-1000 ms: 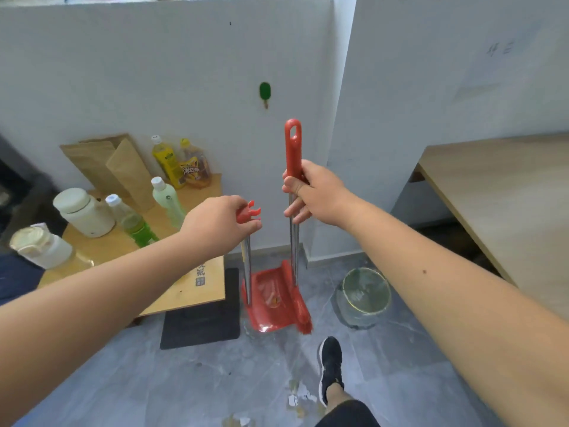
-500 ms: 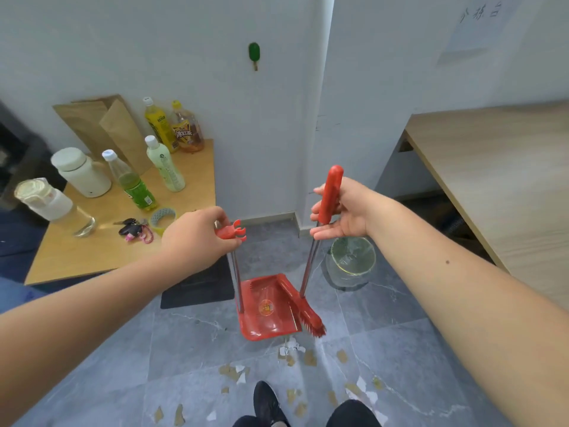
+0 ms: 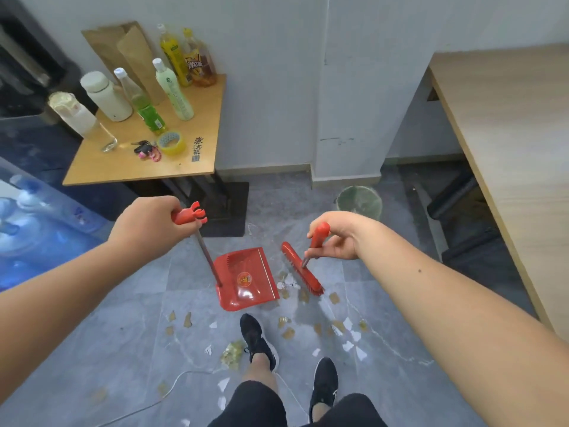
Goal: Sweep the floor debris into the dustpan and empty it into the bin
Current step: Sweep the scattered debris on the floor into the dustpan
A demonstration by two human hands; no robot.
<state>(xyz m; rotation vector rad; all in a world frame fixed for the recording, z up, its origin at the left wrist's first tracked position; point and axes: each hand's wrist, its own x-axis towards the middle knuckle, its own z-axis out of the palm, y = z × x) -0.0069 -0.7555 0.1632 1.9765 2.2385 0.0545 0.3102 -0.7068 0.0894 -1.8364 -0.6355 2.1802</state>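
Note:
My left hand point(image 3: 144, 226) grips the red top of the long dustpan handle. The red dustpan point(image 3: 246, 280) rests on the grey floor, its open edge facing right. My right hand point(image 3: 335, 238) holds the red grip of the broom. The red broom head point(image 3: 303, 274) sits just right of the pan, bristles down among paper scraps. Torn brown and white debris point(image 3: 308, 329) lies scattered around my feet and in front of the pan. A small clear-lined bin point(image 3: 358, 201) stands by the wall corner, beyond the broom.
A low wooden table point(image 3: 117, 167) at the left carries bottles, a flask, tape and keys. A larger wooden table point(image 3: 517, 143) fills the right side. Blue water jugs point(image 3: 37, 217) sit far left. My black shoes point(image 3: 258, 343) stand near the debris; a white cable point(image 3: 172, 386) crosses the floor.
The view has tilted down toward the floor. Both hands lowered and spread apart; the broom has separated from the dustpan and its head now rests on the floor to the pan's right.

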